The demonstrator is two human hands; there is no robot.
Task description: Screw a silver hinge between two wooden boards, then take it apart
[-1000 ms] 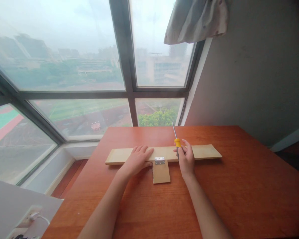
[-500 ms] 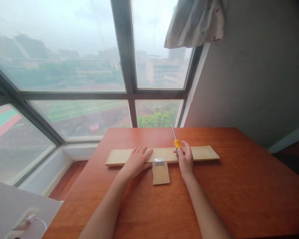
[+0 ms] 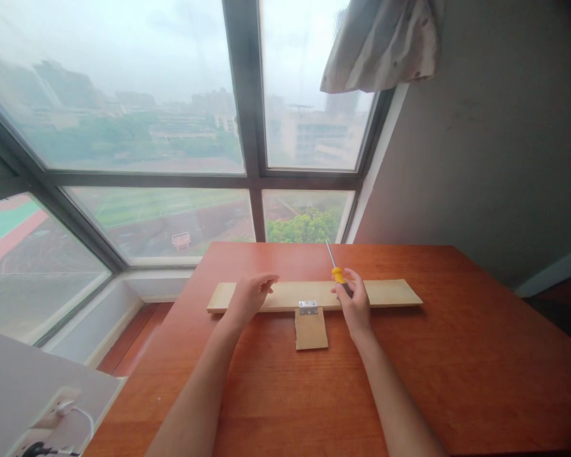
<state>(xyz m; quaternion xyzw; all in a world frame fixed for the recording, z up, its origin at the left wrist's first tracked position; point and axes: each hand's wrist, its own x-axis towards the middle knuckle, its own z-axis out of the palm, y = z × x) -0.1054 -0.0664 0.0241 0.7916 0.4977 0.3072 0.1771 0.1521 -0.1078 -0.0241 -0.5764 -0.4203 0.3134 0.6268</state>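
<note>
Through the head camera I have my right hand [image 3: 354,303] closed around a screwdriver [image 3: 337,275], whose yellow-collared handle sits in the fingers and whose metal shaft slants up and away, toward the window [image 3: 254,181] beyond both hands. My left hand [image 3: 248,298] is over the left part of a long pale board [image 3: 290,295], its fingers curled in toward the thumb; I cannot tell whether it pinches anything or touches the wood. The board runs crosswise behind both hands, one end reaching out past the left and the other past the right. Between the hands, at the board's near edge, I see a small silver hinge [image 3: 308,308] with a short brown panel [image 3: 311,330] extending from it toward me, between my forearms. All of this is on a reddish-brown tabletop [image 3: 285,400]. A pale curtain [image 3: 380,51] hangs above and beyond the right hand, and a white plug [image 3: 66,408] sits in a wall socket [image 3: 52,412] low to the left of the left forearm.
</note>
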